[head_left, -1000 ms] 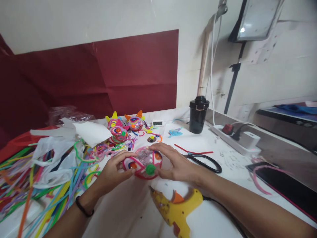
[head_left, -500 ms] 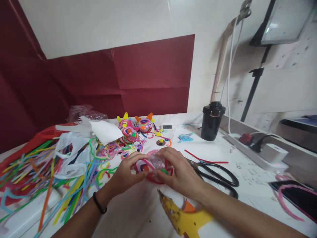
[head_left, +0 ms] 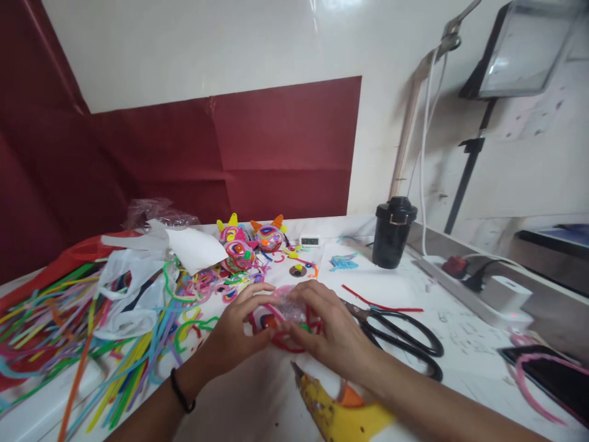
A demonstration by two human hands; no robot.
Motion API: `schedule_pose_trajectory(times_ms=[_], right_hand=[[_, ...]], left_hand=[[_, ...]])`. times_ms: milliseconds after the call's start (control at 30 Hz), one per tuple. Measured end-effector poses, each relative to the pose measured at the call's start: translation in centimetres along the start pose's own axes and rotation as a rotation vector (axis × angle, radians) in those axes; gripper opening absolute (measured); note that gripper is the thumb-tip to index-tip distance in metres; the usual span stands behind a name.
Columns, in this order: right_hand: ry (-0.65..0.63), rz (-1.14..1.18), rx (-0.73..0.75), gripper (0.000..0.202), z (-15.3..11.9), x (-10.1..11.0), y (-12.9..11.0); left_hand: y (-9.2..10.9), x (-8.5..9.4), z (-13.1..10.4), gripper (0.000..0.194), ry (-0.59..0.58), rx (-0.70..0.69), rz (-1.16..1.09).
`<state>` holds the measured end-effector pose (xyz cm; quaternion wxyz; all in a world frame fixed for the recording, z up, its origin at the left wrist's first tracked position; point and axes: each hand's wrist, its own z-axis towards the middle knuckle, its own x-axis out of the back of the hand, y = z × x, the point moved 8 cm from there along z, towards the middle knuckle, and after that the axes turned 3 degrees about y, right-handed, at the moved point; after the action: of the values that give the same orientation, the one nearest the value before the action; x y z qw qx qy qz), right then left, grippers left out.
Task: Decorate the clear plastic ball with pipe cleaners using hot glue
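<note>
Between both hands is a clear, rounded plastic ball [head_left: 294, 310] decorated with pink, red, blue and green pipe cleaner. My left hand [head_left: 239, 325] grips its left side, fingers over the top and thumb low near an orange patch. On the right side my right hand [head_left: 326, 325] curls round it, thumb pressed near the front. A yellow hot glue gun [head_left: 326, 402] lies just below, its nozzle pointing toward the ball and partly under my right forearm. Black-handled scissors [head_left: 396, 334] rest right of my right hand.
Several finished eared balls [head_left: 239, 245] stand at the back. Loose pipe cleaners [head_left: 133, 362] heap up on the left beside a white sheet [head_left: 196, 248]. A black cup [head_left: 393, 233], a small digital clock [head_left: 310, 240] and a power strip [head_left: 478, 294] are farther back and right.
The camera view has tilted slightly, so the scene sits a little lower. Both hands keep hold of the ball, with only slight finger shifts.
</note>
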<state>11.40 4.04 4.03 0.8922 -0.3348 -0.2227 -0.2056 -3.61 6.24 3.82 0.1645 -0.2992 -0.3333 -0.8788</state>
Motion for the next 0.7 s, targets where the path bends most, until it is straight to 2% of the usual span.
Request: schedule_pose_trajectory(times_ms=[167,267,367,533,700], right_hand=[[-0.027,0.014,-0.02,0.028,0.8,0.7,-0.2],[-0.027,-0.094,-0.052,0.031,2.0,2.0,1.4],[-0.092,-0.36,-0.22,0.034,3.6,3.6,5.7],[-0.136,-0.59,-0.448,0.034,6.5,6.3,13.9],[-0.208,-0.734,-0.623,0.033,8.2,7.4,20.4]], left_hand=[[-0.8,0.0,0.0,0.027,-0.012,-0.052,0.025],[-1.7,0.2,-0.1,0.034,0.03,-0.1,0.064],[-1.9,0.3,-0.1,0.034,0.071,-0.162,0.091],[-1.1,0.6,0.0,0.038,0.104,-0.225,0.133],[-1.0,0.6,-0.2,0.035,0.117,-0.22,0.163]])
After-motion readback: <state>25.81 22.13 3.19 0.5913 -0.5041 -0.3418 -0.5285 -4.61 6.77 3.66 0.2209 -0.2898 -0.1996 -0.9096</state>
